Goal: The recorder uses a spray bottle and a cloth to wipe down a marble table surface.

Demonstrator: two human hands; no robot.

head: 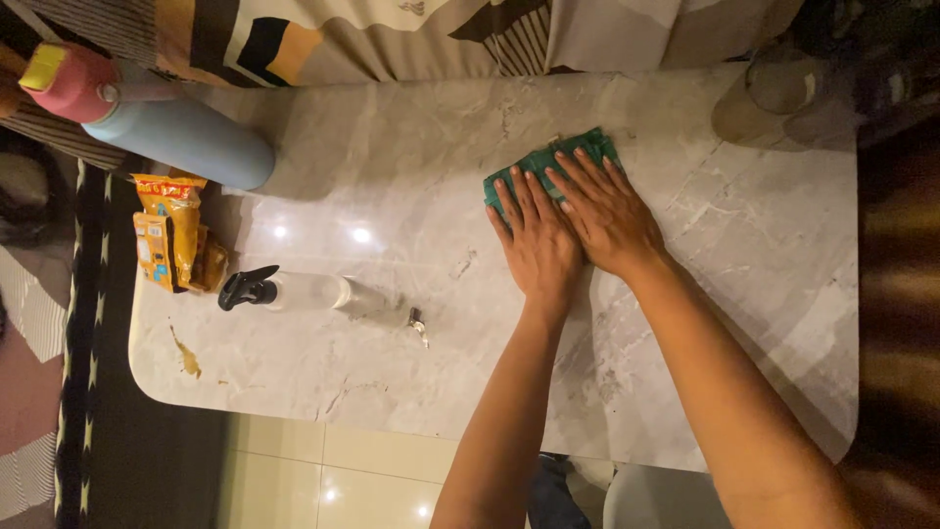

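Note:
A green cloth [537, 165] lies flat on the grey marble tabletop [392, 147]. My left hand [539, 245] rests palm down on the cloth's near edge, fingers spread. Beside it, my right hand [605, 208] also presses flat on the cloth and slightly overlaps the left. Most of the cloth is hidden under both hands; only its far edge and corners show.
A clear spray bottle [304, 291] with a black trigger lies on its side at the left. Yellow snack packets [171, 230] sit near the left edge. A blue flask with a pink lid [166, 127] stands behind them. A glass [783, 83] stands at far right. A brown smear [186, 358] marks the near-left corner.

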